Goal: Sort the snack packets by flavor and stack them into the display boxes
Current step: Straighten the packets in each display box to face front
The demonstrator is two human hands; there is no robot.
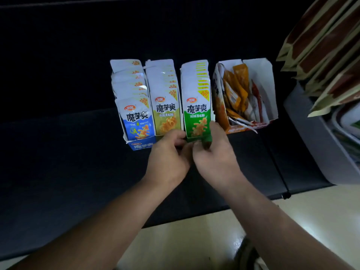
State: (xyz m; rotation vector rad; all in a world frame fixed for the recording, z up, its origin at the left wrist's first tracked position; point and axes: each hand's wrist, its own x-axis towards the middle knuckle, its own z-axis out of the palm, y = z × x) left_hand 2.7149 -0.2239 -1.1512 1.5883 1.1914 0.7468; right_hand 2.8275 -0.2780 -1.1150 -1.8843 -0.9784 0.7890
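Both of my hands are together at the front of the green box (195, 139). My left hand (167, 154) has its fingers curled at the box's front left corner. My right hand (216, 154) grips the front right corner, with its thumb lying up along the foremost packet. The two hands touch below the box's front lip.

The green packets (196, 117) stand upright in a tidy file inside that box. To its left, the yellow packets (165, 117) stand the same way; the front of their box is hidden behind my left hand. Furthest left, the blue packets (137, 121) fill the blue box (141, 146). To the right, the orange box (235, 129) holds orange packets (236, 88) lying jumbled and tilted.

All four boxes sit side by side on the dark surface (58, 152). At far right, a grey bin (311, 143) sits under stacked brown-and-tan packs (321, 45).
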